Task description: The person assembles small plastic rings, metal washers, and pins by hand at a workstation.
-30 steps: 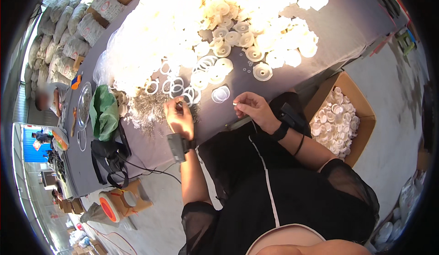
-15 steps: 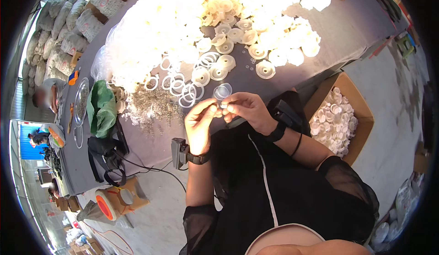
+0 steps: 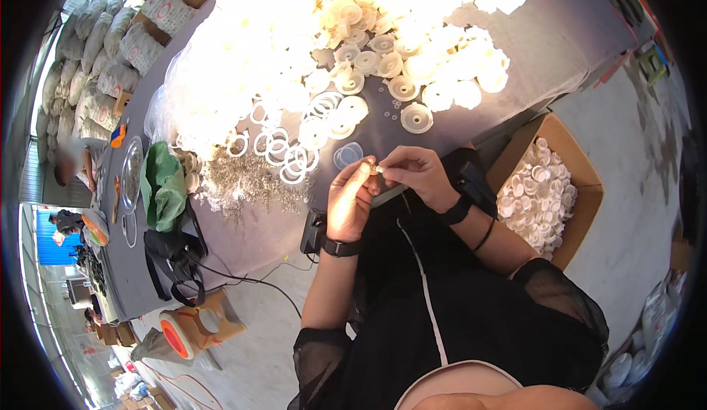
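Observation:
Close together at the table's near edge, my left hand (image 3: 352, 202) and my right hand (image 3: 418, 177) both have their fingers pinched. A tiny white piece (image 3: 378, 169) shows between the fingertips, held by the right hand and touching the left; its kind is too small to make out. Whatever else the left fingers grip is hidden. Just beyond them lie clear round discs (image 3: 347, 155) on the table. White rings (image 3: 293, 161) are strewn to the left, beside a heap of tiny metallic bits (image 3: 239, 178). Farther off sit round white plastic caps (image 3: 417, 118) with central holes.
A cardboard box (image 3: 588, 222) of small white parts (image 3: 537, 193) stands at right, below table height. A green cloth or bag (image 3: 163, 185), a black bag (image 3: 175, 255) and a cable (image 3: 254, 281) are at left. Sunlit white parts (image 3: 250, 49) cover the far table.
My left hand has shifted right and my right hand slightly right. The clear discs now lie left of my fingertips rather than directly beyond them. The view has moved a little.

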Motion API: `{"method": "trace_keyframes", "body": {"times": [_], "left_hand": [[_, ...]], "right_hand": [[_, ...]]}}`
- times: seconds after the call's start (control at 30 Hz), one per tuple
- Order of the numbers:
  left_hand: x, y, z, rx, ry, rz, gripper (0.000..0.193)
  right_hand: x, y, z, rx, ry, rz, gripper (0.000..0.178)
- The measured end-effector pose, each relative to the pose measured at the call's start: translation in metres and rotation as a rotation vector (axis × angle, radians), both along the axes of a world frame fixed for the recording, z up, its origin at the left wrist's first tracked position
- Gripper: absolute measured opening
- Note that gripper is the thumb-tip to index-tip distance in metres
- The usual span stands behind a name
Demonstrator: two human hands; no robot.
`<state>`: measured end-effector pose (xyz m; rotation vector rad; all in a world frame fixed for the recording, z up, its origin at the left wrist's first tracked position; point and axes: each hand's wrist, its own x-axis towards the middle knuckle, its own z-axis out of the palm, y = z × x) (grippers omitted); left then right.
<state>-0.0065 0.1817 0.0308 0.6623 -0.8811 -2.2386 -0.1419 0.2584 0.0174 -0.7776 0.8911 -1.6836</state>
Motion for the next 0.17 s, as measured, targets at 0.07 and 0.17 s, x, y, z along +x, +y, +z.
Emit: {"method": "trace_keyframes", "body": {"times": [0.07,0.17], "left_hand": [[-0.013,0.004,-0.001,-0.127,-0.089,0.005,0.020],[-0.026,0.006,0.002,-0.315,-0.200,-0.009,0.026]], "right_hand": [[-0.009,0.002,-0.003,-0.024,-0.025,-0.042,0.011],[-0.018,0.008,-0.005,0.011,-0.079,-0.092,0.015]]}}
